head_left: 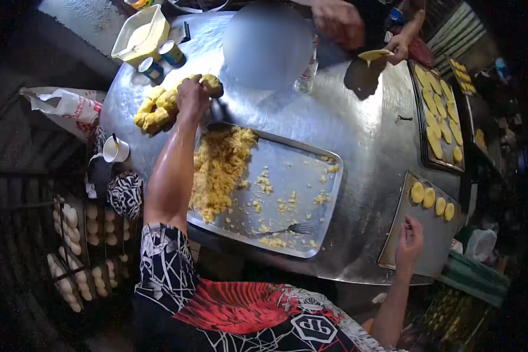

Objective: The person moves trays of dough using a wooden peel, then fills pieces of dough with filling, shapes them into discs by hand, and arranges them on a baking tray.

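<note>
My left hand (192,97) reaches across the metal table to a group of yellow dough lumps (156,110). Its fingers are closed on one lump of dough (212,86) at the far end of the group. My right hand (409,242) is over a baking tray (413,232) at the right, empty, with its fingers loosely bent and apart. Several flat dough discs (428,198) lie in a row along that tray's far side. Below my left forearm, a large tray (293,176) holds a heap of crumbly yellow filling (220,170) and a fork (296,228).
Across the table, a co-worker's hand (398,48) holds a flat piece of dough (374,54); their other hand (340,22) is blurred. A full tray of dough pieces (437,111) stands at right. Cans (171,53), a tub (141,36) and a cup (116,150) are at left.
</note>
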The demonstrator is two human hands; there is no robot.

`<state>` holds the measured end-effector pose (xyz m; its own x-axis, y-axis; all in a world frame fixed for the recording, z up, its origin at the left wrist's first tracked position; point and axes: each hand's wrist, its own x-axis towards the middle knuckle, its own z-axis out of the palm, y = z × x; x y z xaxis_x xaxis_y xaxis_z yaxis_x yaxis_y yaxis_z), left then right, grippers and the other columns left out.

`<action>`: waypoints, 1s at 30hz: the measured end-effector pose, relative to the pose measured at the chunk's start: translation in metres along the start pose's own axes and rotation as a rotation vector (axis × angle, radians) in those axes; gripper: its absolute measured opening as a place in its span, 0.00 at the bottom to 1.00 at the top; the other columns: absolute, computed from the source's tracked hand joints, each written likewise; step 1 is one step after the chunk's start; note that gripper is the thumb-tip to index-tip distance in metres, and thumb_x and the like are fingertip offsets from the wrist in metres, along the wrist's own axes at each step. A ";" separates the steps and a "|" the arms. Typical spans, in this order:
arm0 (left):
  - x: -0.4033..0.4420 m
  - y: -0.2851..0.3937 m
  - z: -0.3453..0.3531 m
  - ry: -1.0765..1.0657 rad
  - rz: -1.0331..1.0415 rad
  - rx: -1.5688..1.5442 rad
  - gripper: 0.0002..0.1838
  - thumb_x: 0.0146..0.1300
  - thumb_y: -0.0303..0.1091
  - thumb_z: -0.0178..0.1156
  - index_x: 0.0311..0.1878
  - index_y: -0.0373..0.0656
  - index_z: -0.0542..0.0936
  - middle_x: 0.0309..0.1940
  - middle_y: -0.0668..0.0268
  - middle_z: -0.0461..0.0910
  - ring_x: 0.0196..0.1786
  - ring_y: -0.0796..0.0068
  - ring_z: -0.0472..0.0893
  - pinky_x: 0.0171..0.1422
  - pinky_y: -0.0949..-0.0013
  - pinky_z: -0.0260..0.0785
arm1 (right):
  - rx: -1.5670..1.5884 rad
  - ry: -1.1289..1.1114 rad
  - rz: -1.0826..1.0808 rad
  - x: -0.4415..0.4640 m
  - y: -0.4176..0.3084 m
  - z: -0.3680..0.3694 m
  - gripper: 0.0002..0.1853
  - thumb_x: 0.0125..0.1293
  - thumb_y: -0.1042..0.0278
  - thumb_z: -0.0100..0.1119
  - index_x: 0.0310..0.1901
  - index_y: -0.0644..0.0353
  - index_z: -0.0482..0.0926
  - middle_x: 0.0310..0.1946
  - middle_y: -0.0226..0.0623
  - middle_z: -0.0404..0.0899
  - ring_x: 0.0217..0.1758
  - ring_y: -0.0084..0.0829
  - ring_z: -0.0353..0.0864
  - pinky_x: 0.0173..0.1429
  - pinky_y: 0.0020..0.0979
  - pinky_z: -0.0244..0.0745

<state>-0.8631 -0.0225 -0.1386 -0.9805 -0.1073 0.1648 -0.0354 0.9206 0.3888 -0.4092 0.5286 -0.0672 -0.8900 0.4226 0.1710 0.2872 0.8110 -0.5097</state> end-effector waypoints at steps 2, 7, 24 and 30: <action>0.018 0.014 0.000 -0.212 -0.096 0.003 0.22 0.63 0.47 0.66 0.50 0.39 0.86 0.50 0.43 0.81 0.55 0.43 0.82 0.58 0.48 0.77 | 0.007 0.003 -0.022 -0.003 -0.018 0.000 0.17 0.68 0.77 0.65 0.58 0.63 0.82 0.46 0.37 0.83 0.47 0.30 0.81 0.55 0.32 0.76; 0.023 0.017 0.016 -0.198 -0.148 -0.276 0.23 0.58 0.45 0.69 0.48 0.34 0.84 0.51 0.42 0.80 0.54 0.44 0.83 0.58 0.49 0.77 | 0.090 -0.003 0.100 -0.011 -0.050 0.000 0.13 0.69 0.77 0.65 0.54 0.63 0.84 0.45 0.37 0.83 0.46 0.31 0.82 0.53 0.30 0.77; -0.336 0.194 -0.086 -0.194 -0.141 -1.099 0.23 0.71 0.30 0.65 0.67 0.33 0.76 0.46 0.60 0.87 0.43 0.77 0.84 0.43 0.72 0.78 | 1.173 -0.810 -0.071 0.040 -0.190 0.127 0.20 0.66 0.80 0.59 0.60 0.72 0.77 0.50 0.46 0.86 0.52 0.32 0.87 0.59 0.33 0.83; -0.357 0.146 -0.079 -0.249 -0.225 -1.135 0.16 0.72 0.25 0.61 0.61 0.32 0.80 0.46 0.61 0.86 0.43 0.76 0.85 0.44 0.73 0.80 | 1.175 -1.075 -0.023 0.024 -0.224 0.140 0.17 0.64 0.74 0.62 0.54 0.69 0.81 0.35 0.35 0.85 0.36 0.22 0.84 0.38 0.24 0.79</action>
<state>-0.5029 0.1207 -0.0687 -0.9892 -0.0332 -0.1424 -0.1431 0.0167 0.9896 -0.5443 0.3004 -0.0674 -0.8608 -0.4673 -0.2019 0.3030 -0.1515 -0.9409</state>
